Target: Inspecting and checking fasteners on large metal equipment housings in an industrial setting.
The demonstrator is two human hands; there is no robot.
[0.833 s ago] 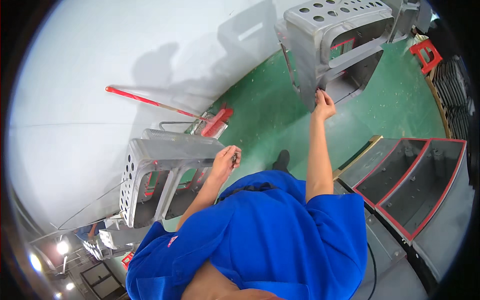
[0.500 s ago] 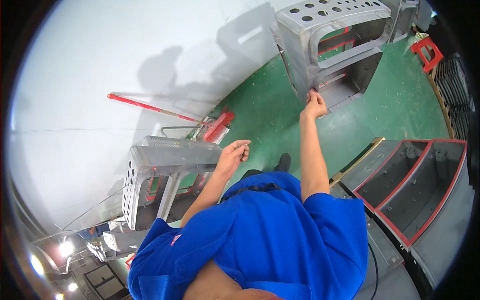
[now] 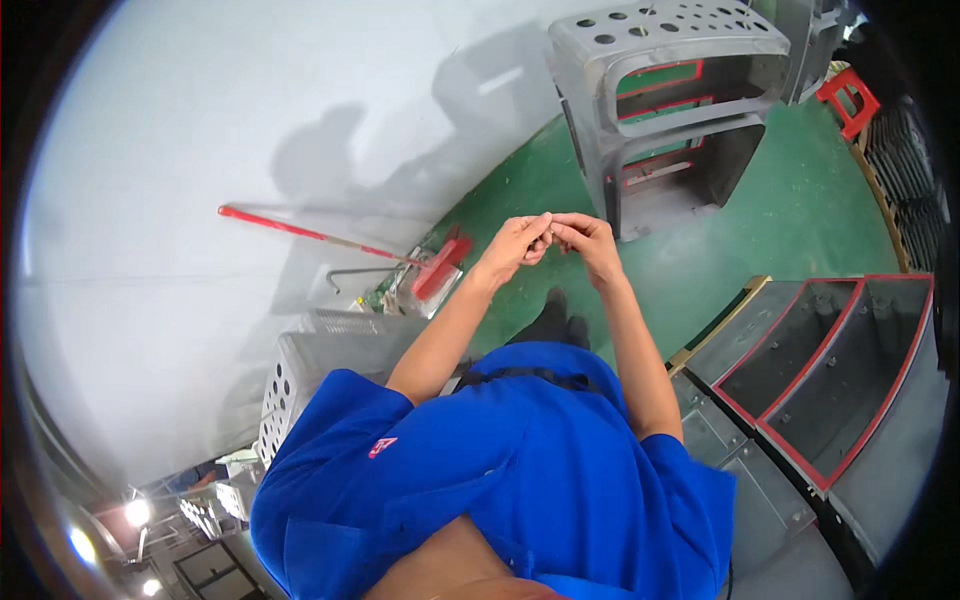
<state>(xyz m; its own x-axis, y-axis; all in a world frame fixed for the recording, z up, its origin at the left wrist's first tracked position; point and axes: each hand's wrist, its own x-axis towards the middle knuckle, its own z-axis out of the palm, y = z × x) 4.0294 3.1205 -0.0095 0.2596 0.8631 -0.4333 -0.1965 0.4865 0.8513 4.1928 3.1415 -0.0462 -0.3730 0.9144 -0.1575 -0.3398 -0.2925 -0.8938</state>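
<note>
In front of me my two hands meet at the fingertips, above the green floor. My left hand is curled, its thumb and forefinger pressed together against the right fingertips. Pinched as well, my right hand touches it from the right. Whatever lies between the fingers is too small to make out. Just beyond the right hand stands a grey metal housing, with round holes in its top and large rounded openings edged in red inside. Neither hand touches it.
A second grey housing stands at left, partly behind my left arm. A red broom leans against the white wall. At right lie grey panels with a red-edged, two-compartment tray. A red stool stands far right.
My right hand has left the grey housing and drawn back to the left. My left hand has moved forward and right, and the fingertips now meet.
</note>
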